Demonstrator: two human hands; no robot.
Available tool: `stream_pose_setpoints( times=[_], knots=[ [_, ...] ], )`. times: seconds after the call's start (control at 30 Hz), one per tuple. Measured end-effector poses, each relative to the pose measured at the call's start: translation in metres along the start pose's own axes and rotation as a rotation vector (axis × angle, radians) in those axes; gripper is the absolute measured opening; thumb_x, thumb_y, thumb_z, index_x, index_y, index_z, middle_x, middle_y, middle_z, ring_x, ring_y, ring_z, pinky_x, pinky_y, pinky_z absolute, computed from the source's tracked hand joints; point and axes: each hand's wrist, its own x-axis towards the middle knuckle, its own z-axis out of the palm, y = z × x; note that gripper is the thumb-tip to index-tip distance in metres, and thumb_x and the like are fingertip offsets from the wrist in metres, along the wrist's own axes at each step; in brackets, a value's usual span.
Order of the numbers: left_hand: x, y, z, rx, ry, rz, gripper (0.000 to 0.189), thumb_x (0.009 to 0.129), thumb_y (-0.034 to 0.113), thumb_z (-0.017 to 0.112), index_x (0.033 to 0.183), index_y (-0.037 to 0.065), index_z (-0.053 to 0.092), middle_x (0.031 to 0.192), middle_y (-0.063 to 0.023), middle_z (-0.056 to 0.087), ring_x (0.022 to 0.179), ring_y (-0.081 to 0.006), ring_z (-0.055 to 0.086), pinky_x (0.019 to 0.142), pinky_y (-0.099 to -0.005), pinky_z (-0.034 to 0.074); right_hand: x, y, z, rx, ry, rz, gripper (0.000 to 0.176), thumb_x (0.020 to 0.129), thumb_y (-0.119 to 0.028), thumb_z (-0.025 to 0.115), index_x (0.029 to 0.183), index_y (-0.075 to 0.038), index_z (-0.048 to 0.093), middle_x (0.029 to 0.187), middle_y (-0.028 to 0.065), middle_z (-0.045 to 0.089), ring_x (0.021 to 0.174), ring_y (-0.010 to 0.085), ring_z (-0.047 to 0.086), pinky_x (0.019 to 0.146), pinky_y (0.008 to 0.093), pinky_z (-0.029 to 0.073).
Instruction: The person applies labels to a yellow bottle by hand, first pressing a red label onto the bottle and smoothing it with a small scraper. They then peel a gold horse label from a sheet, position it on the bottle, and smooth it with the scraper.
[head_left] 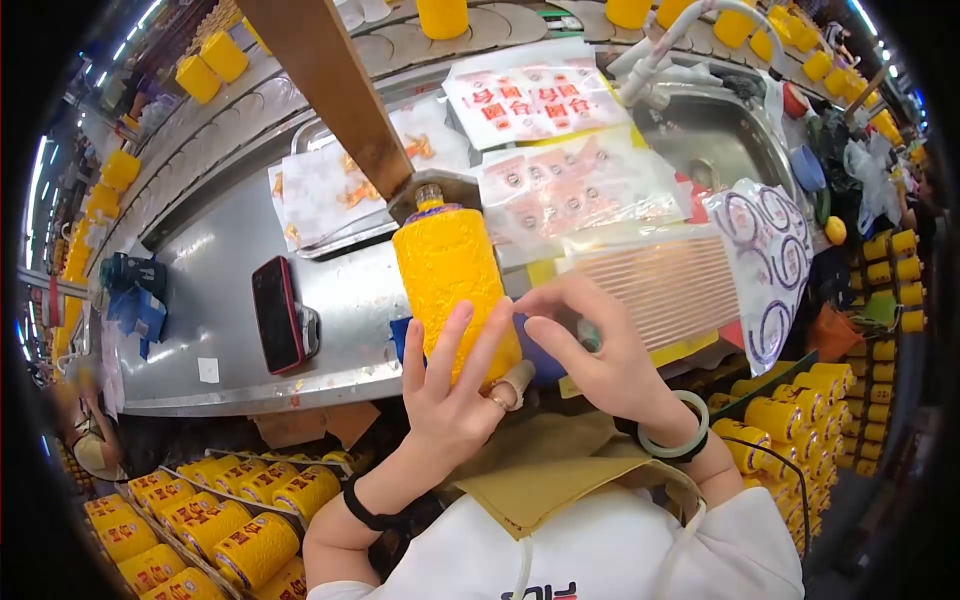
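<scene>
A yellow embossed bottle (450,280) lies in front of me, its clear neck pointing away toward a brown bar with a dark holder (400,195). My left hand (462,385) rests on the bottle's lower part with its fingers spread, a ring and a wrap showing on it. Just right of the bottle is my right hand (600,345), thumb and index finger curved toward the bottle's side; what it holds, if anything, is too small to name. A blue round object (540,352) shows partly beneath that hand.
Printed sheets (540,100) and a striped sheet (655,290) lie right of the bottle, near a sink (710,130). A phone (278,315) stands at the left. Yellow bottles (255,550) fill crates below. Another person (95,440) is at far left.
</scene>
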Motion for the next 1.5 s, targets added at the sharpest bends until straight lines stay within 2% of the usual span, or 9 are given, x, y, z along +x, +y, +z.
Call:
stream_pose_setpoints(
  times=[0.2, 0.3, 0.43, 0.57, 0.67, 0.73, 0.87, 1.07, 1.5],
  knots=[
    [-0.005, -0.009, -0.007, -0.078, -0.03, 0.011, 0.036, 0.078, 0.032, 0.083, 0.111, 0.018, 0.076, 0.145, -0.0178, 0.055, 0.141, -0.0416, 0.042, 0.116, -0.0599, 0.034, 0.03, 0.029, -0.06, -0.387, -0.009, -0.025, 0.019, 0.097, -0.012, 0.064, 0.112, -0.002, 0.07, 0.096, 0.0105, 0.068, 0.084, 0.02, 0.064, 0.079, 0.0303, 0.052],
    [-0.007, -0.015, -0.015, -0.276, -0.015, -0.287, 0.083, 0.08, 0.057, 0.081, 0.143, 0.008, 0.057, 0.156, -0.0228, 0.039, 0.144, -0.0439, 0.035, 0.115, -0.0542, 0.033, 0.084, 0.066, -0.132, -0.301, 0.129, 0.258, 0.021, 0.098, -0.013, 0.062, 0.114, -0.002, 0.071, 0.093, 0.0068, 0.068, 0.076, 0.0155, 0.062, 0.074, 0.0289, 0.053],
    [0.0, -0.026, -0.025, -0.493, -0.003, -0.479, 0.079, 0.094, 0.061, 0.063, 0.141, -0.003, 0.055, 0.156, -0.0234, 0.039, 0.142, -0.041, 0.037, 0.115, -0.0516, 0.033, 0.157, 0.112, -0.23, -0.011, 0.423, 0.374, 0.02, 0.094, -0.015, 0.065, 0.102, 0.002, 0.072, 0.084, 0.0079, 0.066, 0.077, 0.0145, 0.062, 0.069, 0.029, 0.051],
    [0.0, -0.035, -0.018, -0.665, 0.069, -0.631, 0.061, 0.104, 0.045, 0.043, 0.14, -0.003, 0.056, 0.152, -0.0247, 0.045, 0.141, -0.0375, 0.043, 0.117, -0.0491, 0.032, 0.192, 0.172, -0.293, -0.023, 0.422, 0.611, 0.017, 0.092, -0.001, 0.055, 0.076, -0.004, 0.054, 0.062, 0.001, 0.047, 0.052, 0.0167, 0.05, 0.048, 0.0344, 0.038],
    [-0.001, -0.037, -0.014, -0.706, 0.112, -0.683, 0.065, 0.107, 0.05, 0.041, 0.14, -0.004, 0.055, 0.153, -0.0231, 0.045, 0.142, -0.0326, 0.045, 0.118, -0.0431, 0.031, 0.207, 0.283, -0.371, 0.169, 0.338, 0.674, 0.019, 0.092, -0.007, 0.061, 0.073, -0.002, 0.061, 0.065, 0.0068, 0.056, 0.051, 0.0197, 0.053, 0.045, 0.035, 0.04],
    [0.0, -0.041, -0.013, -0.706, 0.114, -0.683, 0.063, 0.108, 0.048, 0.04, 0.14, -0.004, 0.055, 0.153, -0.0227, 0.046, 0.142, -0.0321, 0.045, 0.118, -0.0428, 0.031, 0.205, 0.169, -0.271, 0.057, 0.463, 0.636, 0.016, 0.096, -0.003, 0.055, 0.086, 0.004, 0.065, 0.068, 0.0049, 0.054, 0.058, 0.0197, 0.056, 0.054, 0.0343, 0.046],
    [0.006, -0.04, -0.008, -0.721, 0.105, -0.714, 0.059, 0.11, 0.043, 0.038, 0.14, -0.004, 0.055, 0.152, -0.0215, 0.046, 0.144, -0.0317, 0.043, 0.12, -0.0434, 0.031, 0.201, 0.135, -0.205, -0.724, 0.178, -0.152, 0.031, 0.097, -0.01, 0.059, 0.125, -0.011, 0.071, 0.099, 0.0141, 0.068, 0.098, 0.0311, 0.068, 0.087, 0.0381, 0.054],
    [0.014, -0.037, 0.001, -0.775, 0.188, -0.689, 0.06, 0.108, 0.045, 0.04, 0.136, -0.005, 0.058, 0.149, -0.023, 0.048, 0.138, -0.0333, 0.048, 0.115, -0.0457, 0.035, 0.185, 0.134, -0.165, -1.115, -0.054, -0.066, 0.027, 0.092, -0.018, 0.064, 0.117, -0.017, 0.073, 0.112, 0.0141, 0.06, 0.103, 0.0371, 0.063, 0.089, 0.0461, 0.053],
    [0.016, -0.041, 0.002, -0.75, 0.22, -0.736, 0.057, 0.109, 0.042, 0.041, 0.136, -0.005, 0.058, 0.149, -0.0228, 0.05, 0.137, -0.0331, 0.049, 0.115, -0.0448, 0.036, 0.237, 0.163, -0.168, -1.477, 0.111, -0.135, 0.021, 0.088, -0.009, 0.06, 0.108, -0.006, 0.065, 0.112, 0.0146, 0.061, 0.109, 0.0326, 0.063, 0.082, 0.0464, 0.056]
  ],
)
